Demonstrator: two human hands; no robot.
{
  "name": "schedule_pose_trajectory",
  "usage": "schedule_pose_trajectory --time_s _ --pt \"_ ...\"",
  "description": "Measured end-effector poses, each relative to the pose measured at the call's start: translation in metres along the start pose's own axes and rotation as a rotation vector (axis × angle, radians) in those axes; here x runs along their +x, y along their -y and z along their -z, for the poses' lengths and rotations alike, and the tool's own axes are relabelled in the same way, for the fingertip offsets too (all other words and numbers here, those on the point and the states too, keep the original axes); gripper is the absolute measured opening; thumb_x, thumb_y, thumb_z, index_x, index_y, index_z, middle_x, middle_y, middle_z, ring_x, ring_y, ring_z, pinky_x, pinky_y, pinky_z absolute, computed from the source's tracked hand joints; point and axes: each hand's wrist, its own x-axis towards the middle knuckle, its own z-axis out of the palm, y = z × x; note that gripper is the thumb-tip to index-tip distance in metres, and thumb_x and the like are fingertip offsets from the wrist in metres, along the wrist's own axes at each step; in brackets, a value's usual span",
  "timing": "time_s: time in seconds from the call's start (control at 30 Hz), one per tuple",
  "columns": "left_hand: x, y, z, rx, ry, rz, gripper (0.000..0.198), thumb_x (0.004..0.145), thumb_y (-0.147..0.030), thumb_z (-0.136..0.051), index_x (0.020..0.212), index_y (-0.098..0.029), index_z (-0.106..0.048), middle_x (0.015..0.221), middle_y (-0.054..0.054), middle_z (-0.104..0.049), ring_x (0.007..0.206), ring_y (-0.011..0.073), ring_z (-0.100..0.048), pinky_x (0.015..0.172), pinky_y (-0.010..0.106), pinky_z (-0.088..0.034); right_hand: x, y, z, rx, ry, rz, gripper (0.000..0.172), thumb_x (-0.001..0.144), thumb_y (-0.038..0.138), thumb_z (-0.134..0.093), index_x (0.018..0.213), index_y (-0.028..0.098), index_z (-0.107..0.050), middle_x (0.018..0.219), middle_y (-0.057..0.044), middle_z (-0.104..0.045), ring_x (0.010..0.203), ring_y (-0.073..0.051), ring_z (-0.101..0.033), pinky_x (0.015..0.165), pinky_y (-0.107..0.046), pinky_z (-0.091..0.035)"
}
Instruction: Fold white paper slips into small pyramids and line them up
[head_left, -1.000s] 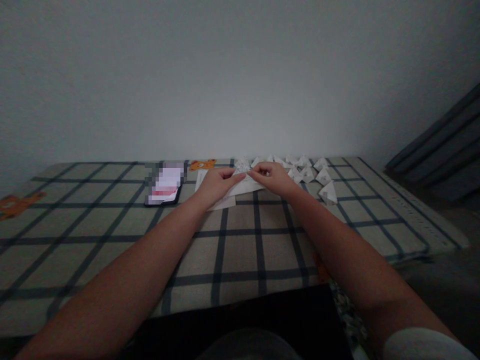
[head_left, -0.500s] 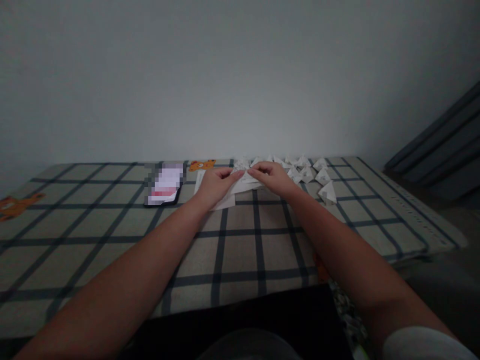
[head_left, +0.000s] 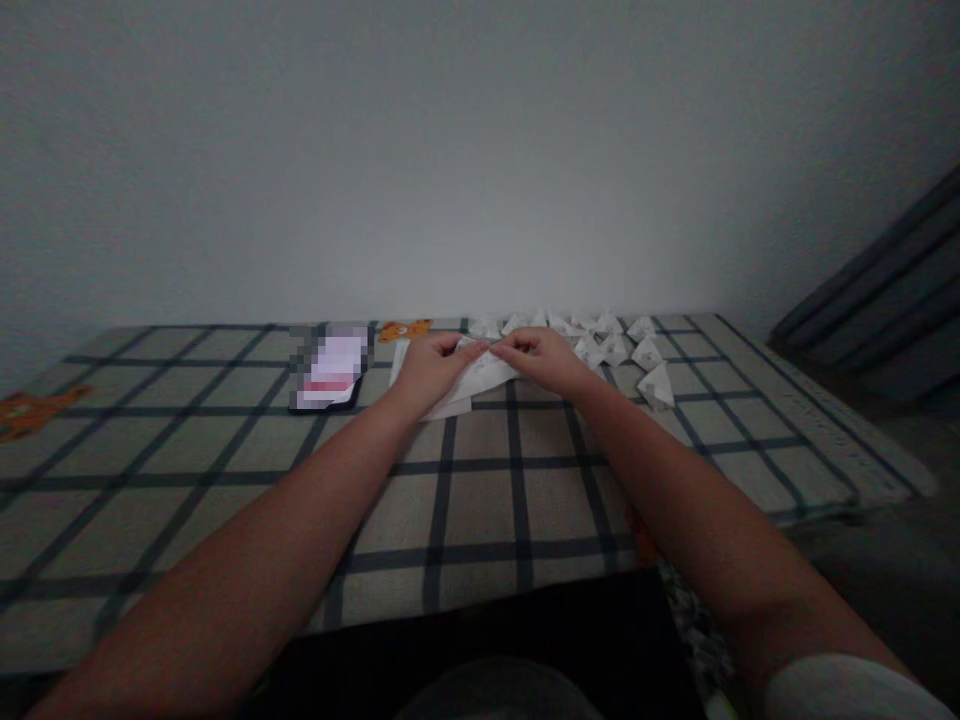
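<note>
The left hand (head_left: 435,370) and right hand (head_left: 547,358), fingers pinching, are holding a white paper (head_left: 487,370) near the far edge of the desk (head_left: 480,505), probably for steadiness, while folded papers (head_left: 615,350) are sitting toward the far right corner, seemingly out of the way.

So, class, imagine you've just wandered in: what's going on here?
A person pinches a white paper between thumb and fingers, the left hand and right hand close together at its far edge. More sheets lie partly hidden by the left hand. Small folded pieces sit grouped behind and to the right of the hands. A phone, its screen blurred out, lies to the left on the checked cloth.
</note>
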Motion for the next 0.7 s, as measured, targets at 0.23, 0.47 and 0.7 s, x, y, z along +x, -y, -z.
schedule_pose_trajectory --time_s 0.23,0.47,0.7 --pt "0.0015 0.0052 -0.0026 -0.13 -0.07 0.019 0.033 0.07 -0.047 -0.071 0.07 -0.015 -0.07 0.062 0.001 -0.061 0.057 0.0119 -0.052 0.05 0.023 -0.034 0.0019 0.0036 0.0004 -0.023 -0.084 -0.032 0.044 0.079 0.053 -0.058 0.059 0.014 -0.056 0.055 0.003 -0.046 0.055 -0.008 -0.039 0.051 -0.022 -0.026" --pt "0.0009 0.0041 -0.0039 -0.216 -0.079 0.045 0.031 0.069 -0.046 -0.072 0.07 -0.015 -0.069 0.064 0.001 -0.063 0.057 0.0119 -0.053 0.05 0.022 -0.035 0.0028 -0.0003 -0.0008 -0.023 -0.106 -0.049 0.049 0.081 0.058 -0.052 0.055 0.017 -0.045 0.054 0.004 -0.039 0.054 -0.008 -0.035 0.051 -0.023 -0.025" --pt "0.0032 0.008 -0.0017 -0.27 -0.116 0.06 0.032 0.068 -0.046 -0.073 0.072 -0.015 -0.07 0.068 0.002 -0.066 0.058 0.0125 -0.055 0.052 0.023 -0.037 0.0002 -0.0034 0.0014 0.046 -0.081 -0.036 0.057 0.089 0.061 -0.035 0.059 0.016 -0.053 0.057 0.0 -0.05 0.057 -0.011 -0.046 0.056 -0.024 -0.033"
